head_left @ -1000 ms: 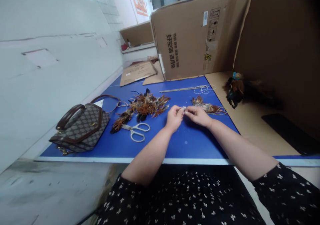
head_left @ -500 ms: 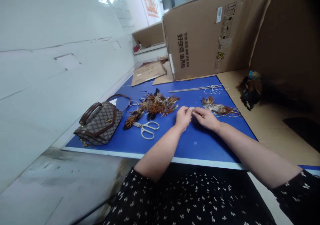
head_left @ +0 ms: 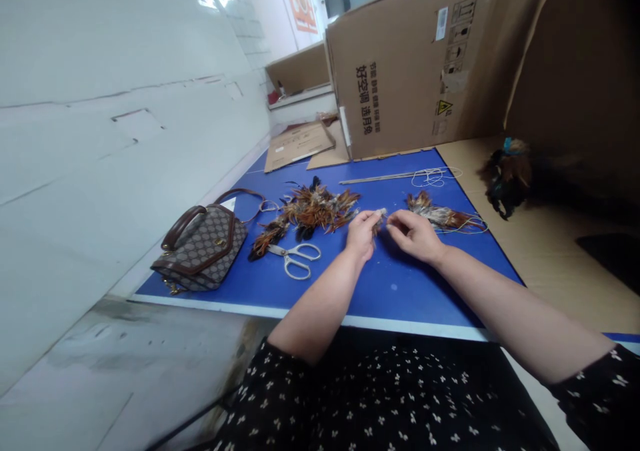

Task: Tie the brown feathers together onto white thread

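Observation:
My left hand (head_left: 363, 235) is closed in a pinch on a small feather (head_left: 381, 219), whose pale end shows above the thumb and fingertips. Just to its right, my right hand (head_left: 415, 237) is curled with thumb and fingertips together. Whatever those fingertips hold, if anything, is too small to make out. A loose heap of brown, orange and black feathers (head_left: 320, 207) lies left of my hands. Scissors (head_left: 296, 262) rest in front of the heap, their blades partly under feathers. Beyond my right hand lies a flatter bunch of feathers (head_left: 440, 217) with string around it.
A patterned handbag (head_left: 205, 251) stands at the left of the blue table (head_left: 320, 297). Thin sticks (head_left: 375, 179) and loose white thread (head_left: 429, 177) lie toward the back. A large cardboard box (head_left: 400, 91) rises behind. A dark feather bundle (head_left: 507, 177) sits on cardboard at right.
My hands were together at the fingertips and are now slightly apart. The feather in my left hand shows more clearly. The view has shifted a little.

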{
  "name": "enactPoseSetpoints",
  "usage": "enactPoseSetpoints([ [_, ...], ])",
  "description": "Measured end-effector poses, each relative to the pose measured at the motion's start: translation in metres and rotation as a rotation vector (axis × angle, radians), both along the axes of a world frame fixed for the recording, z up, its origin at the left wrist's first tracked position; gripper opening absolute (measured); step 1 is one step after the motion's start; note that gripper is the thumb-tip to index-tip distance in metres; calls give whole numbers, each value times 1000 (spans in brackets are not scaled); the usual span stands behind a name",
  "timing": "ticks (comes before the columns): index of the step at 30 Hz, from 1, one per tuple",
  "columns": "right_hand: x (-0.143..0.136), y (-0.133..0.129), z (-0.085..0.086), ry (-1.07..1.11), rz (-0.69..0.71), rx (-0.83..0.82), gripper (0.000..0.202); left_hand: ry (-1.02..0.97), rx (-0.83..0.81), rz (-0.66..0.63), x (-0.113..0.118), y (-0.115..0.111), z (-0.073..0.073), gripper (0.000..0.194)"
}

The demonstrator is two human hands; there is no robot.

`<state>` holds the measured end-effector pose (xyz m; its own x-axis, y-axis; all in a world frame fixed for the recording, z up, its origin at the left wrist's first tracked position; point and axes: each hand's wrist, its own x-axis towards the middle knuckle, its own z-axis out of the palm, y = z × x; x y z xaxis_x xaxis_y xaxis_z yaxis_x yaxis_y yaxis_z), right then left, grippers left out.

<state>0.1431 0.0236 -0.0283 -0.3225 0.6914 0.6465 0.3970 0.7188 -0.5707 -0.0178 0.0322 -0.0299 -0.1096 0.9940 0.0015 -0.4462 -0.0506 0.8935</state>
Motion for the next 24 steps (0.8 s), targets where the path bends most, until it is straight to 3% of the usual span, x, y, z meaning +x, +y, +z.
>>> enactPoseSetpoints([
  [6, -2, 4, -4, -57, -40, 55, 17, -81, -55, -54, -1, -2, 4, 19],
  [12, -6, 5, -8, 16, -36, -22, 24, -139, -55, -114, 1, -5, 6, 17],
  [24, -6, -1, 2, 84, -19, -154, 22, -97, -53, -114, 3, -4, 2, 21],
])
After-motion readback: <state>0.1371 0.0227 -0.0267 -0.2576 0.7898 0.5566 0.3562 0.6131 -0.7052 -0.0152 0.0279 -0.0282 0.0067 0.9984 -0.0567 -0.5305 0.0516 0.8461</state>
